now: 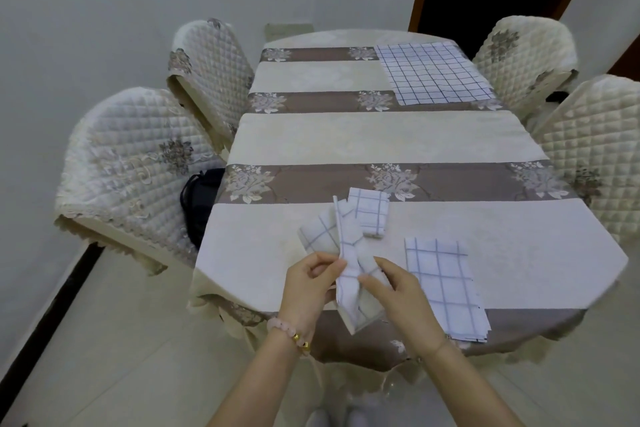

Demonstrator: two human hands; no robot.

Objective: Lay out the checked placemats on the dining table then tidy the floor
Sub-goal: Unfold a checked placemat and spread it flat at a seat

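My left hand (308, 284): fingers curled, pinching the left edge of a folded checked placemat (348, 298); bead bracelet (287, 331) on the wrist
My right hand (398, 302): thumb and fingertips nipping the same placemat's right side
Held placemat: partly opened, raised over the near edge of the dining table (346, 139), one long fold pointing away from me
Small folded mat (369, 213): flat on the cloth, just beyond my hands
Larger folded mat (440, 284): near edge, just right of my right hand
Spread mat (433, 72): open flat at the far right corner
Chairs (138, 163): quilted covers, two along each long side
Dark bag (199, 205): on the near left seat, against the table's left edge
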